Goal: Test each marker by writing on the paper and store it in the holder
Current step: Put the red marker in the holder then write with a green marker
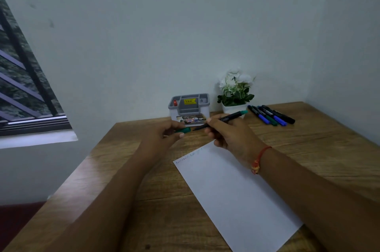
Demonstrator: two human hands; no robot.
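Observation:
My right hand [228,134] grips a black marker with a green end [232,117], uncapped, its tip pointing left. My left hand [164,131] pinches the green cap [184,130], which sits a short way off the tip. Below both hands a white sheet of paper [232,194] lies on the wooden desk [127,169], with faint writing along its top edge. A grey holder [190,105] stands at the back against the wall, with a red-capped marker [175,103] in its left slot. Several more markers [271,116] lie side by side at the back right.
A small white pot of white flowers [235,91] stands right of the holder. The wall runs close behind the desk and along its right side. A barred window [22,78] is at the left, beyond the desk's left edge.

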